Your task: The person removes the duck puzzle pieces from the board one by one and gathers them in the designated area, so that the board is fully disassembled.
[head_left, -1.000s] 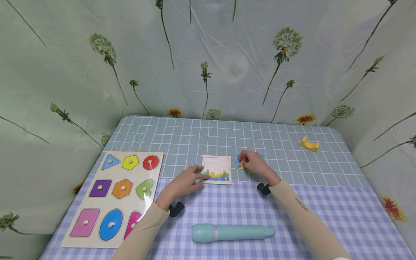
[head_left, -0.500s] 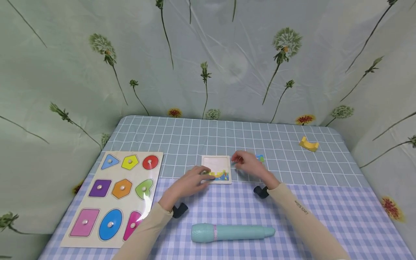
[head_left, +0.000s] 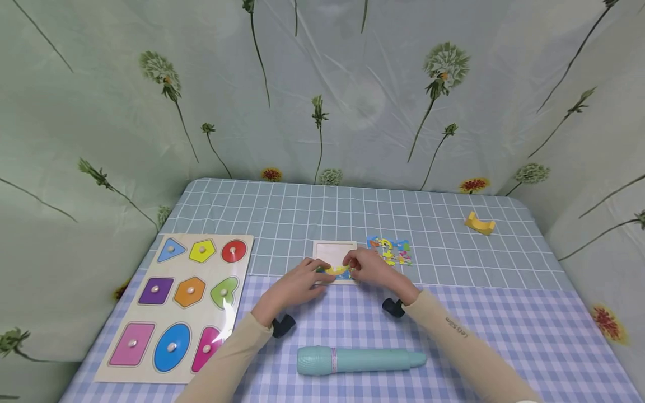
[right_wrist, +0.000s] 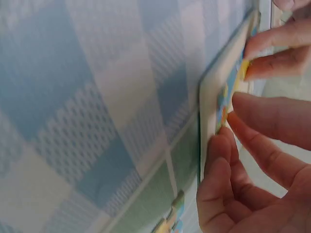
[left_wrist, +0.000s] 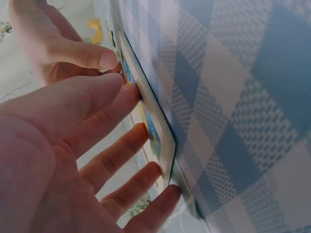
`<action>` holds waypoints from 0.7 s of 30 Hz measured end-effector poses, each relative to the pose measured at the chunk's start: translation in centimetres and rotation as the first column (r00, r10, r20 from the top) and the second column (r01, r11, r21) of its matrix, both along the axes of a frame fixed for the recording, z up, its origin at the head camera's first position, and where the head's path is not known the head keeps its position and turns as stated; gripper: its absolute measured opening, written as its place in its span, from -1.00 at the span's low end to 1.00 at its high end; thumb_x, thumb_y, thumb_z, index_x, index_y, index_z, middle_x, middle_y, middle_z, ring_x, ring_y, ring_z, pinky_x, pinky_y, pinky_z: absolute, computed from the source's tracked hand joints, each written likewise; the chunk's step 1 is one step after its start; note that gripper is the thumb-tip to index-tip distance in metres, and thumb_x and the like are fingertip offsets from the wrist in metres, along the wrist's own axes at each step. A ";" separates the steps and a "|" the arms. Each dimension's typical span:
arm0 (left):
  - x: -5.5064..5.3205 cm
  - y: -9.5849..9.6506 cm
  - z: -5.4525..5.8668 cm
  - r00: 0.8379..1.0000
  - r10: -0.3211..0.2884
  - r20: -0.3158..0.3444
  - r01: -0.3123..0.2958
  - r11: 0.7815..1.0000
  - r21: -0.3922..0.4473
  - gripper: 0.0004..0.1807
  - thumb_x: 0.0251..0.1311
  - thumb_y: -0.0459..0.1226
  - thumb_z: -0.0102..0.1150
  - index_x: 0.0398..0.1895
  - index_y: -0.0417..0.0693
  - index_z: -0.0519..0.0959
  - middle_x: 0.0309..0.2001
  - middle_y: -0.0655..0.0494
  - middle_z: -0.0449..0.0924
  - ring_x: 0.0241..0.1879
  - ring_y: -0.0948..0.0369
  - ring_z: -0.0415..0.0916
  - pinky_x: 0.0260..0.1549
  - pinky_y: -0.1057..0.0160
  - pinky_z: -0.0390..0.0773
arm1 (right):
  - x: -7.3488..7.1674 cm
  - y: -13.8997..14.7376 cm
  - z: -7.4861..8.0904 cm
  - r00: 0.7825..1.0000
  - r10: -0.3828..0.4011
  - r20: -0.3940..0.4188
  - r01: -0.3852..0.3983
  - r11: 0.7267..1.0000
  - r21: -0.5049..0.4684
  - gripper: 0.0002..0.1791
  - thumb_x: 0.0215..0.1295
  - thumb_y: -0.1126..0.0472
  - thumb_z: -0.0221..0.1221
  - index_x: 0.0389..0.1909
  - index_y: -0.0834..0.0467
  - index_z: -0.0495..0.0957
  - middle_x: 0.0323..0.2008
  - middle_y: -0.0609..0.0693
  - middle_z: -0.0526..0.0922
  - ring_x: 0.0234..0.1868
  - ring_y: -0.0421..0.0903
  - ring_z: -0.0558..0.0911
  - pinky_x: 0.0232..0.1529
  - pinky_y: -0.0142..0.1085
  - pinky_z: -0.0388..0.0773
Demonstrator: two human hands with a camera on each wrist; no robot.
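Note:
A small wooden puzzle tray (head_left: 336,250) lies mid-table, a row of picture pieces (head_left: 336,272) along its near side. My left hand (head_left: 302,281) reaches in from the left. Its index finger lies along the row, and the other fingers spread toward the tray's rim in the left wrist view. At the tray's right end is my right hand (head_left: 370,266), thumb and index tips close together by the last pieces. No lifted piece shows between them. Just behind that hand lie several joined puzzle pieces (head_left: 388,246) with a yellow figure on blue.
On the left lies a large shape board (head_left: 183,336) with knobbed shapes. A teal microphone-shaped thing (head_left: 373,360) lies crosswise near the front. Far right is a small yellow arch-shaped block (head_left: 480,224). A floral curtain (head_left: 363,112) stands behind the table.
My right hand has moved left from the joined pieces to the tray's right end, uncovering them. My left hand has slid slightly right along the row.

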State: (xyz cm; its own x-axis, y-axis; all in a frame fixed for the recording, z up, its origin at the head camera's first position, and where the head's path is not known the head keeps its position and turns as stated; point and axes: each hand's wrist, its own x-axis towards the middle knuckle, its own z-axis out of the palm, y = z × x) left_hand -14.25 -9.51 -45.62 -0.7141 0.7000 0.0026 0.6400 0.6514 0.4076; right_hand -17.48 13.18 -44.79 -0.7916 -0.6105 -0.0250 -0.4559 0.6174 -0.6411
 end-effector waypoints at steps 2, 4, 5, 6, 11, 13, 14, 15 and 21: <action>0.0 0.1 0.0 1.000 0.008 0.000 -0.008 1.000 -0.005 -0.70 0.29 -0.28 0.14 0.07 -0.02 0.64 0.17 0.00 0.43 0.11 0.02 0.32 0.07 0.06 0.38 | 0.1 -0.1 0.0 1.000 -0.003 0.011 0.003 1.000 -0.006 -0.76 0.03 0.52 0.18 -0.23 0.32 0.58 -0.44 0.02 0.48 -0.43 -0.16 0.40 -0.38 -0.36 0.39; 0.0 0.1 0.1 1.000 0.014 0.003 -0.014 1.000 -0.006 -0.70 0.29 -0.28 0.15 0.06 -0.02 0.64 0.16 0.01 0.44 0.09 0.03 0.33 0.05 0.07 0.39 | 0.1 -0.1 -0.1 1.000 -0.012 0.016 0.012 1.000 -0.029 -0.76 0.03 0.52 0.17 -0.24 0.30 0.57 -0.46 0.00 0.46 -0.45 -0.16 0.38 -0.40 -0.35 0.37; 0.0 0.2 0.1 1.000 0.017 0.005 -0.017 1.000 -0.006 -0.70 0.28 -0.28 0.15 0.06 -0.03 0.64 0.16 0.01 0.44 0.08 0.03 0.33 0.04 0.06 0.40 | 0.1 -0.1 -0.1 1.000 -0.018 0.026 0.019 0.999 -0.045 -0.76 0.03 0.52 0.17 -0.24 0.29 0.57 -0.47 -0.01 0.45 -0.46 -0.17 0.37 -0.40 -0.35 0.36; 0.0 0.2 0.2 1.000 0.019 0.008 -0.019 1.000 -0.007 -0.70 0.28 -0.28 0.16 0.06 -0.03 0.64 0.16 0.01 0.44 0.08 0.03 0.33 0.04 0.07 0.40 | 0.1 -0.1 -0.2 0.999 -0.022 0.032 0.023 0.998 -0.062 -0.76 0.03 0.53 0.17 -0.25 0.27 0.57 -0.47 -0.02 0.44 -0.46 -0.17 0.37 -0.42 -0.35 0.35; 0.1 0.2 0.3 1.000 0.023 0.017 -0.023 1.000 -0.005 -0.70 0.28 -0.27 0.17 0.06 -0.03 0.64 0.16 0.00 0.45 0.07 0.03 0.33 0.04 0.06 0.40 | 0.1 0.4 -0.4 0.998 -0.015 0.058 0.023 0.989 -0.149 -0.80 0.12 0.53 0.15 -0.27 0.24 0.57 -0.44 0.00 0.47 -0.43 -0.16 0.39 -0.38 -0.33 0.38; 0.1 0.2 0.3 1.000 0.020 0.016 -0.019 1.000 -0.010 -0.70 0.28 -0.27 0.17 0.07 -0.03 0.64 0.16 0.01 0.44 0.08 0.03 0.33 0.04 0.06 0.39 | 0.2 0.8 -0.4 0.998 -0.021 0.064 0.032 0.983 -0.179 -0.82 0.17 0.51 0.13 -0.25 0.24 0.57 -0.42 0.01 0.50 -0.41 -0.15 0.42 -0.35 -0.32 0.41; 0.1 0.2 0.3 1.000 0.019 0.020 -0.019 1.000 -0.011 -0.70 0.28 -0.26 0.17 0.07 -0.03 0.63 0.16 0.01 0.44 0.08 0.03 0.33 0.04 0.06 0.39 | 0.2 1.2 -0.5 0.997 -0.026 0.068 0.038 0.980 -0.194 -0.82 0.18 0.51 0.13 -0.24 0.24 0.57 -0.41 0.01 0.52 -0.40 -0.15 0.44 -0.34 -0.32 0.42; 0.1 0.1 0.3 0.999 0.019 0.026 -0.019 1.000 -0.010 -0.69 0.29 -0.26 0.16 0.07 -0.03 0.63 0.17 0.01 0.44 0.09 0.03 0.32 0.05 0.06 0.39 | 0.2 1.6 -0.4 0.997 -0.037 0.070 0.051 0.978 -0.205 -0.82 0.18 0.50 0.13 -0.23 0.24 0.56 -0.40 0.02 0.53 -0.39 -0.15 0.46 -0.33 -0.32 0.44; 0.0 0.0 0.3 0.999 0.020 0.050 -0.020 1.000 -0.004 -0.69 0.30 -0.25 0.15 0.09 -0.03 0.62 0.19 0.01 0.42 0.11 0.03 0.30 0.06 0.06 0.38 | 0.4 5.2 0.2 0.976 -0.164 0.146 0.194 0.955 -0.223 -0.81 0.08 0.52 0.16 -0.25 0.34 0.48 -0.42 0.07 0.53 -0.39 -0.11 0.49 -0.36 -0.34 0.44</action>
State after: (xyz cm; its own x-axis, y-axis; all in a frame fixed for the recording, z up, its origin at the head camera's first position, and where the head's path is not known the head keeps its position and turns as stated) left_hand -14.21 -9.48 -45.29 -0.7269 0.6858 -0.0357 0.6061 0.6651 0.4362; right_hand -17.07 18.42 -44.63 -0.8882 -0.4595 -0.0034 -0.2593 0.5072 -0.8219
